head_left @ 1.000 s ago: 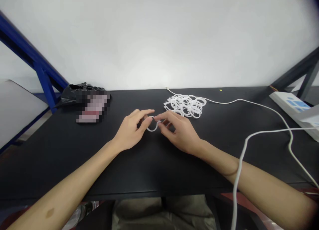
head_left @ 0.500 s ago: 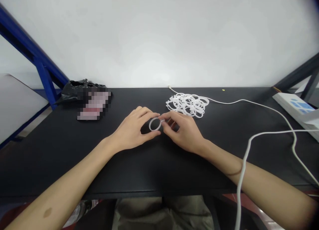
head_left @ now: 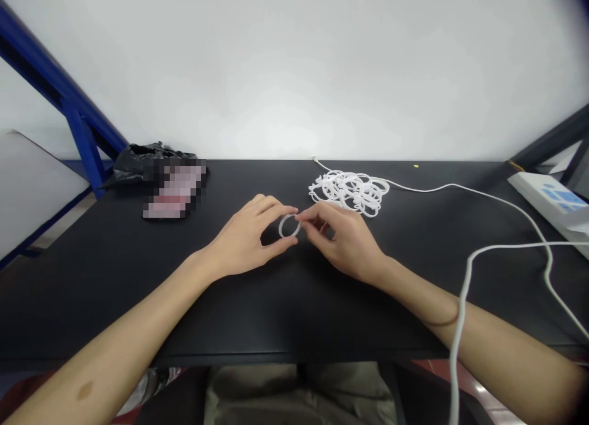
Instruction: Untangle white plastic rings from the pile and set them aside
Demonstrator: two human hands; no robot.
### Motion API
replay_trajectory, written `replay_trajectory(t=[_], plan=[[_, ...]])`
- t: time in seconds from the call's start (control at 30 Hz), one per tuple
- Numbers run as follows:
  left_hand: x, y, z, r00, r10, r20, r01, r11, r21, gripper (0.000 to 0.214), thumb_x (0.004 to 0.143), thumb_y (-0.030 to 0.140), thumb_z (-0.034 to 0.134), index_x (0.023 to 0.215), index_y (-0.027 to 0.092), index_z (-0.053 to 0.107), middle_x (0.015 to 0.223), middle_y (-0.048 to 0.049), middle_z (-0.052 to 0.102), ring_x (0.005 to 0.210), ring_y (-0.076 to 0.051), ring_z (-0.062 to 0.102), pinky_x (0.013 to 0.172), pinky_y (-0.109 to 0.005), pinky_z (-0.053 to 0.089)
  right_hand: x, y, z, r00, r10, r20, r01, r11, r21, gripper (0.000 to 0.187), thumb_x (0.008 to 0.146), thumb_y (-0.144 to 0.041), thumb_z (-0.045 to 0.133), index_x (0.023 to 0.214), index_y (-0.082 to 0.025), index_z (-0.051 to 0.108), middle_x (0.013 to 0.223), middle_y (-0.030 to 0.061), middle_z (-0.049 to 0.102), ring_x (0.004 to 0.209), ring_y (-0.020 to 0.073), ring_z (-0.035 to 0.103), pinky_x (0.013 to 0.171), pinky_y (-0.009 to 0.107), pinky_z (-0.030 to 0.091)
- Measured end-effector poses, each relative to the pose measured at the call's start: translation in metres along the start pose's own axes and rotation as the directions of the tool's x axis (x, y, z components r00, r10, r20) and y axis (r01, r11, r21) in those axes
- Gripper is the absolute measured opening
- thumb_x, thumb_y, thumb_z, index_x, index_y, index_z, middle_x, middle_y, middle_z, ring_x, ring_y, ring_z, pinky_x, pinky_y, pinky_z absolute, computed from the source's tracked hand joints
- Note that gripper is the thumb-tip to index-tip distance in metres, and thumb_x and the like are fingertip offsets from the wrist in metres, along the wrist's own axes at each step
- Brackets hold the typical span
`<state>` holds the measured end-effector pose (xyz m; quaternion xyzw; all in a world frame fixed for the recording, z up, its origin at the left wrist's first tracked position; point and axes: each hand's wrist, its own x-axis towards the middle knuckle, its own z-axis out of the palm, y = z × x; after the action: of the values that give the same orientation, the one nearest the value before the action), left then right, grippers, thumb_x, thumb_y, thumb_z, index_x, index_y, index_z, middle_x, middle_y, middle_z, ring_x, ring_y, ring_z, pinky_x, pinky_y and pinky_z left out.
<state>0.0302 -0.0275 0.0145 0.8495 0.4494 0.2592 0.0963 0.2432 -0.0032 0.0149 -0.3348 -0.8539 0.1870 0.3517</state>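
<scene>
1. The white ring is over the middle of the counter, looped round; its right side is covered, so I cannot tell whether it is finished.
2. The right hand pinches that side; the left hand curves its grip around the ring, contact unclear.
3. Beyond, white loops lie heaped, apparently completed or waiting.

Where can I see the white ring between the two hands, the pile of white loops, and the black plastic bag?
White ring (head_left: 280,229), head view: on its left edge.
Pile of white loops (head_left: 350,189), head view: near its middle.
Black plastic bag (head_left: 130,166), head view: on its left part.
</scene>
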Motion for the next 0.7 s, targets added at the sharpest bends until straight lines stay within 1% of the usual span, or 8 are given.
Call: replay_trajectory(t=[0.07, 0.17, 0.27, 0.33, 0.4, 0.53, 0.6, 0.7], plan=[[0.001, 0.000, 0.000, 1.000, -0.008, -0.010, 0.008, 1.000, -0.015, 0.036, 0.093, 0.041, 0.058, 0.122, 0.020, 0.059, 0.112, -0.0057, 0.062, 0.102, -0.022, 0.053, 0.092, -0.039, 0.047, 0.000, 0.000, 0.000, 1.000, 0.004, -0.010, -0.004, 1.000, -0.010, 0.013, 0.094, -0.022, 0.056, 0.099, -0.019, 0.068, 0.091, 0.0012, 0.072, 0.064, 0.0090, 0.060, 0.064, 0.023, 0.050], [0.002, -0.003, 0.002, 0.999, -0.025, -0.026, 0.024, 1.000, -0.008, 0.036, 0.092, 0.043, 0.059, 0.120, 0.020, 0.059, 0.109, -0.0050, 0.062, 0.100, -0.022, 0.053, 0.089, -0.037, 0.048, 0.001, 0.005, -0.001, 1.000, 0.026, -0.011, -0.027, 0.997, -0.071, 0.022, 0.094, -0.027, 0.057, 0.114, -0.021, 0.065, 0.094, 0.0006, 0.073, 0.068, 0.0108, 0.064, 0.066, 0.025, 0.051], [0.004, -0.010, 0.004, 0.992, -0.104, -0.075, 0.109, 0.992, 0.069, 0.037, 0.091, 0.043, 0.059, 0.121, 0.021, 0.059, 0.108, -0.0052, 0.062, 0.102, -0.023, 0.053, 0.090, -0.038, 0.047, 0.004, 0.014, -0.006, 0.998, 0.043, -0.049, -0.053, 0.967, -0.248, 0.029, 0.093, -0.029, 0.059, 0.120, -0.019, 0.063, 0.096, 0.0032, 0.073, 0.078, 0.0159, 0.066, 0.069, 0.029, 0.051], [0.004, -0.019, 0.004, 0.972, -0.193, -0.132, 0.214, 0.962, 0.169, 0.040, 0.091, 0.042, 0.058, 0.124, 0.020, 0.059, 0.111, -0.0069, 0.062, 0.104, -0.026, 0.053, 0.093, -0.041, 0.046, 0.007, 0.022, -0.011, 0.996, 0.006, -0.093, -0.044, 0.910, -0.412, 0.025, 0.093, -0.029, 0.058, 0.114, -0.017, 0.065, 0.099, 0.0070, 0.071, 0.089, 0.0212, 0.064, 0.076, 0.033, 0.050], [0.003, -0.030, 0.001, 0.939, -0.278, -0.203, 0.329, 0.899, 0.290, 0.044, 0.091, 0.041, 0.056, 0.127, 0.016, 0.057, 0.114, -0.0103, 0.062, 0.106, -0.030, 0.052, 0.095, -0.045, 0.044, 0.011, 0.027, -0.016, 0.992, -0.043, -0.118, -0.029, 0.837, -0.547, 0.025, 0.092, -0.031, 0.057, 0.109, -0.015, 0.067, 0.099, 0.0105, 0.069, 0.094, 0.0255, 0.060, 0.081, 0.037, 0.049], [0.002, -0.055, -0.008, 0.860, -0.392, -0.326, 0.505, 0.749, 0.429, 0.051, 0.090, 0.039, 0.054, 0.134, 0.012, 0.052, 0.122, -0.0163, 0.063, 0.116, -0.038, 0.050, 0.096, -0.050, 0.041, 0.013, 0.028, -0.021, 0.994, -0.021, -0.109, -0.058, 0.736, -0.674, 0.026, 0.088, -0.038, 0.061, 0.095, -0.014, 0.069, 0.094, 0.0127, 0.067, 0.089, 0.0273, 0.055, 0.080, 0.039, 0.047], [0.001, -0.066, -0.012, 0.836, -0.418, -0.356, 0.543, 0.721, 0.430, 0.053, 0.090, 0.041, 0.054, 0.135, 0.012, 0.051, 0.123, -0.0177, 0.064, 0.118, -0.041, 0.049, 0.095, -0.054, 0.040, 0.012, 0.026, -0.021, 0.998, 0.008, -0.066, -0.052, 0.709, -0.703, 0.026, 0.086, -0.040, 0.063, 0.089, -0.015, 0.069, 0.091, 0.0131, 0.065, 0.089, 0.0282, 0.054, 0.081, 0.041, 0.047], [0.000, -0.075, -0.015, 0.837, -0.418, -0.354, 0.539, 0.740, 0.402, 0.058, 0.090, 0.048, 0.055, 0.135, 0.012, 0.051, 0.123, -0.0209, 0.065, 0.118, -0.046, 0.049, 0.092, -0.060, 0.040, 0.008, 0.025, -0.019, 1.000, 0.018, 0.000, -0.012, 0.689, -0.725, 0.023, 0.085, -0.038, 0.063, 0.082, -0.016, 0.067, 0.088, 0.0136, 0.064, 0.088, 0.0295, 0.054, 0.079, 0.043, 0.046]])
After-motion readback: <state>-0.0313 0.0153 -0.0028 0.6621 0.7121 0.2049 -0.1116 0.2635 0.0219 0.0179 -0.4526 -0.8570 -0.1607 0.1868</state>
